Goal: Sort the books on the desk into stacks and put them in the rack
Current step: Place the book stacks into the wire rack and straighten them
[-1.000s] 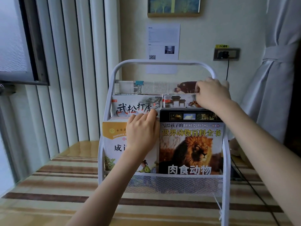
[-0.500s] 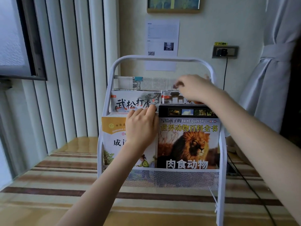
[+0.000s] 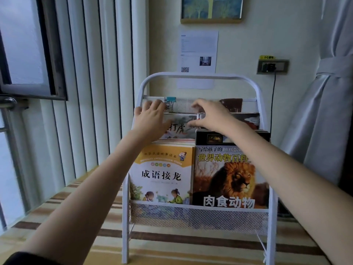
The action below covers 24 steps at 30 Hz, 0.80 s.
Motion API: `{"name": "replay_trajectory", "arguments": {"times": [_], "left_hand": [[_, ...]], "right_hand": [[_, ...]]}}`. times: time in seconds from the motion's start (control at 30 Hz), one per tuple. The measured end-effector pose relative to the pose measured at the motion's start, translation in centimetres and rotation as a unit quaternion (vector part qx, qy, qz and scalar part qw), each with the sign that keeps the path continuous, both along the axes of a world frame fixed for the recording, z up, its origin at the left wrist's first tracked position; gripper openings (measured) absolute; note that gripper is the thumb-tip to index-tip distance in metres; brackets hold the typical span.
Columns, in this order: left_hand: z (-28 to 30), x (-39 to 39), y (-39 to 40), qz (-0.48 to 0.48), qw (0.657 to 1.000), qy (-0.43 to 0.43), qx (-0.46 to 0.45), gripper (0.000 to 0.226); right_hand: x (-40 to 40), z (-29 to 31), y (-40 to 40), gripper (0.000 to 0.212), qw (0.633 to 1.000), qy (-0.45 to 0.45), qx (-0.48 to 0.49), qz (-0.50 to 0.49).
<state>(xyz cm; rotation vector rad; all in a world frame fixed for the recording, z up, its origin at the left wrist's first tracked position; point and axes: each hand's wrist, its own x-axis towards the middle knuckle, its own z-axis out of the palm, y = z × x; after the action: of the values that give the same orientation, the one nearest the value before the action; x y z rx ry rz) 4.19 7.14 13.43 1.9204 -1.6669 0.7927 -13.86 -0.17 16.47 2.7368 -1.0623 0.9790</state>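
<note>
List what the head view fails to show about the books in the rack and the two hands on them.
- Middle-row book: the title's first characters are hidden behind the left hand.
- Back-row papers: print too small and blurred to read; both hands cover parts.
- Right hand: fingers blurred, so any grip is unclear.
- Lion book: the right forearm cuts off the title's end.
- Wall notice: text too small.

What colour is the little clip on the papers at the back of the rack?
Light blue, a small binder clip on the back tier of the white metal rack; head view.
</note>
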Motion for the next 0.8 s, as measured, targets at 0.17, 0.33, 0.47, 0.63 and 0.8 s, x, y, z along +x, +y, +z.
{"name": "replay_trajectory", "arguments": {"times": [0.17,0.33,0.47,0.63,0.8], "left_hand": [[0.6,0.6,-0.4,-0.016,1.0,-0.005,0.007,0.057],[2.1,0.4,-0.9,-0.026,0.999,-0.001,0.03,0.07],[1.8,0.7,-0.6,-0.028,0.998,-0.017,0.047,0.071],[1.6,0.8,1.2,-0.084,0.986,0.117,0.088,0.052],[-2.4,-2.6,4.4,-0.111,0.979,0.15,-0.083,0.038]], "right_hand": [[0.0,0.1,-0.6,0.064,0.995,0.036,-0.042,-0.077],[-0.1,0.2,-0.7,0.067,0.995,0.043,-0.035,-0.084],[-0.6,-0.2,-0.9,0.055,0.998,0.01,-0.048,-0.04],[-1.4,-0.4,-0.7,0.029,0.994,-0.092,-0.059,-0.03],[-1.3,0.5,0.6,0.038,0.995,-0.066,-0.023,-0.071]]}}
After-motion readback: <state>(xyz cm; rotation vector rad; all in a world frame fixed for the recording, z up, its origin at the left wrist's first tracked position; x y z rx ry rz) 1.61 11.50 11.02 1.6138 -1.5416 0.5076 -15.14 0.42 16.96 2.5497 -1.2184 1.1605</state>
